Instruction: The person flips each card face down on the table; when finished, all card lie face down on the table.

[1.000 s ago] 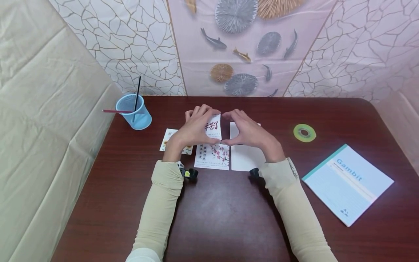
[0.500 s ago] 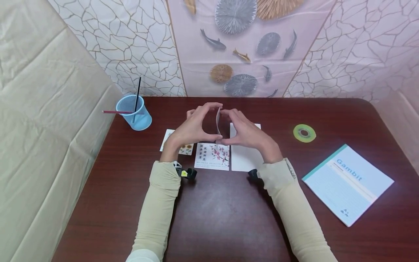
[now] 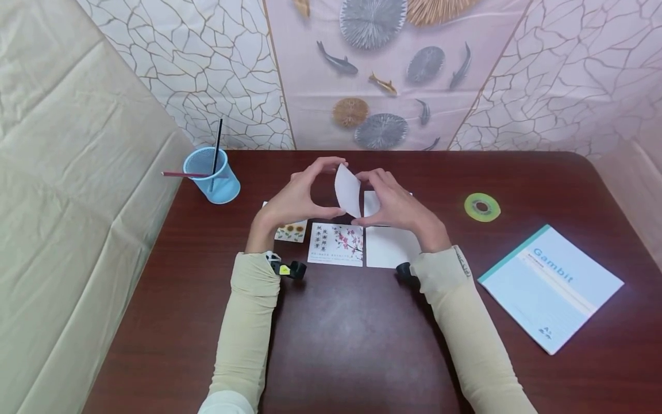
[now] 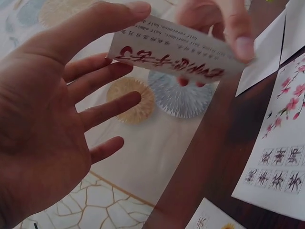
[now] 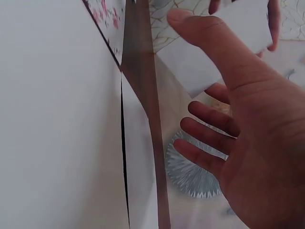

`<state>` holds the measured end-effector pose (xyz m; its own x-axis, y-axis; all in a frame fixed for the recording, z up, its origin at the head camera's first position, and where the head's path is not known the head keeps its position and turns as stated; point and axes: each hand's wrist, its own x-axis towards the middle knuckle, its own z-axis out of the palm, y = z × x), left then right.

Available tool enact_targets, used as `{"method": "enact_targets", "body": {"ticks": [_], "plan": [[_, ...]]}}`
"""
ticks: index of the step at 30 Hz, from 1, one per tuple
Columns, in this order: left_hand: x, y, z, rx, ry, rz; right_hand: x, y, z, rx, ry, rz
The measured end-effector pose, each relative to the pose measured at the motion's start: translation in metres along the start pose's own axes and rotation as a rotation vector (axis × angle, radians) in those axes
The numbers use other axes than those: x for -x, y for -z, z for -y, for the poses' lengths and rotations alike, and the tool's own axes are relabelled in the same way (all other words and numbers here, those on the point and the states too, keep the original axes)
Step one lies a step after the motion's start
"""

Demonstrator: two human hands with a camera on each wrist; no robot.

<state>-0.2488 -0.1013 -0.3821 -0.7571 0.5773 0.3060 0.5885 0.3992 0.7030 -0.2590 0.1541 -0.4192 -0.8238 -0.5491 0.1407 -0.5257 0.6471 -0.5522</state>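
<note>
Above the table, a white greeting card (image 3: 347,191) stands on edge and bows slightly between the two hands. Its printed face, with red characters, shows in the left wrist view; its blank back faces the right hand. The left hand (image 3: 292,198) pinches one end of the card by its corners, with thumb and index finger spread apart. The right hand (image 3: 395,201) holds the opposite end between thumb and index finger, its other fingers loosely bent. Below lie a card with pink blossoms (image 3: 337,245), a sunflower card (image 3: 291,231) partly behind the left hand, and a blank white card (image 3: 390,248).
Another white card (image 3: 370,202) lies partly behind the right hand. At the back left a blue mesh pen cup (image 3: 219,184) leans, holding a black and a red pencil. To the right are a green tape roll (image 3: 482,207) and a notebook (image 3: 550,287).
The card has been lifted off the table and turned, first edge-on, now showing its blank back to the head view. Both hands have stayed close together, the left shifting slightly left.
</note>
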Motion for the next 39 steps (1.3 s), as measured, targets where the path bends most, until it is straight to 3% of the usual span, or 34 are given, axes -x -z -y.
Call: {"method": "enact_targets", "body": {"ticks": [5,9,17,24,34,39], "plan": [[0.009,0.007,0.010,-0.004,0.106,0.039,0.002,0.003,-0.004,0.002,-0.039,0.016],[0.016,0.010,0.021,-0.082,0.235,0.072,0.002,0.004,-0.005,0.028,-0.047,0.012],[0.025,0.003,0.048,-0.190,0.409,0.194,-0.004,-0.008,-0.003,0.159,-0.087,0.057],[0.029,0.000,0.060,-0.213,0.435,0.255,-0.006,-0.019,-0.004,0.189,-0.125,0.083],[0.027,0.002,0.058,-0.203,0.445,0.258,-0.007,-0.017,-0.006,0.165,-0.159,0.112],[0.027,0.000,0.058,-0.196,0.445,0.246,-0.005,-0.013,-0.005,0.151,-0.133,0.109]]}}
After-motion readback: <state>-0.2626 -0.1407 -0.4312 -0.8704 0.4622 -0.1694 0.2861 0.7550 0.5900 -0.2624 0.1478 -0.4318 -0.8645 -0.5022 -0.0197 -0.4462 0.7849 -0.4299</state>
